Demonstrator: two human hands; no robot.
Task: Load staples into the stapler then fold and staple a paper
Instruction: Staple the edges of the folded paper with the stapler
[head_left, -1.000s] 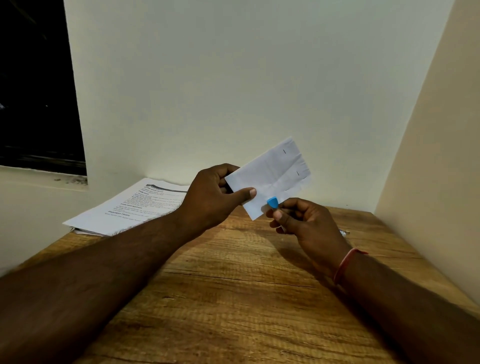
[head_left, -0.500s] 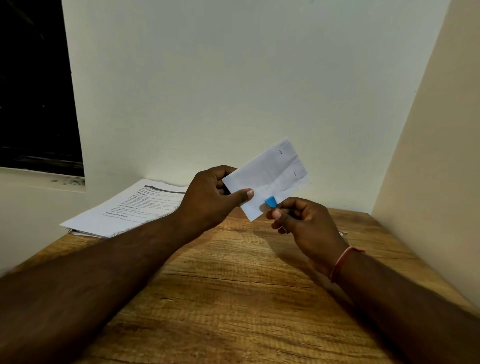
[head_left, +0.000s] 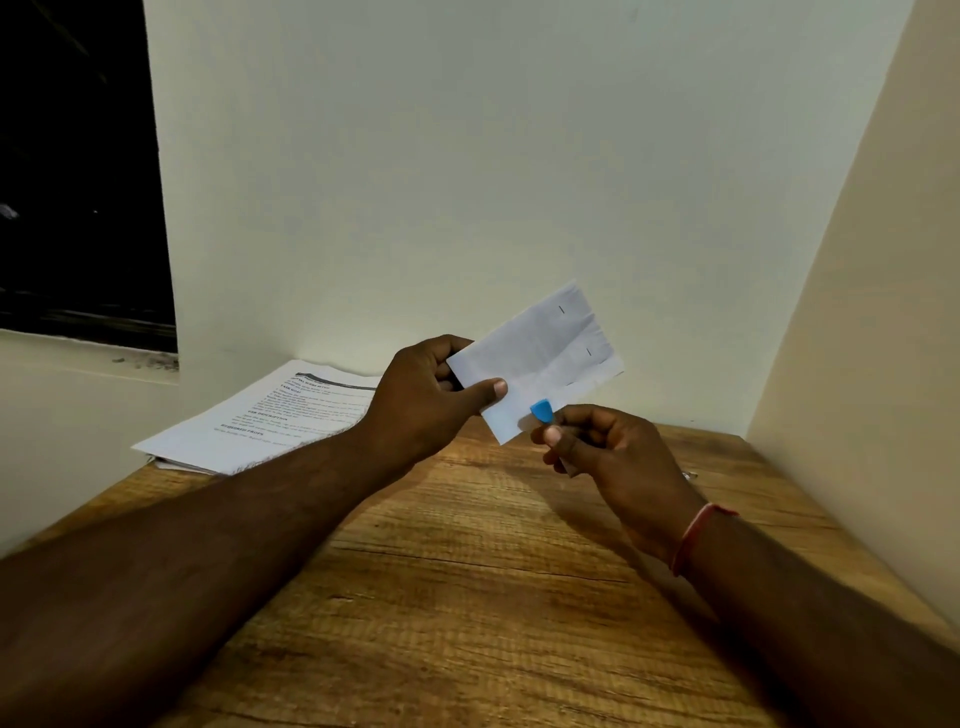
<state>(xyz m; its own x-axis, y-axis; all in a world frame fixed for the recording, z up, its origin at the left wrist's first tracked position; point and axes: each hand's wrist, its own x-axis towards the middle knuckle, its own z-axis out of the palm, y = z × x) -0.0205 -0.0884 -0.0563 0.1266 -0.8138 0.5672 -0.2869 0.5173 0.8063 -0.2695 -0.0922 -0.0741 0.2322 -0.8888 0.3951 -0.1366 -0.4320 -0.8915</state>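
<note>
My left hand (head_left: 431, 395) pinches the left end of a folded white paper (head_left: 545, 358), held up above the wooden table (head_left: 467, 597). Two staples show as short dark marks near the paper's right end. My right hand (head_left: 608, 452) is closed around a small stapler, of which only the blue tip (head_left: 541, 410) shows. That tip touches the paper's lower edge. The stapler's body is hidden inside the fist.
A stack of printed sheets (head_left: 260, 415) lies at the table's back left, against the wall. A small metal item (head_left: 690, 474) lies on the table behind my right hand. Walls close the table in at the back and right.
Both hands and the paper have stayed almost still; the view has only drifted slightly.
</note>
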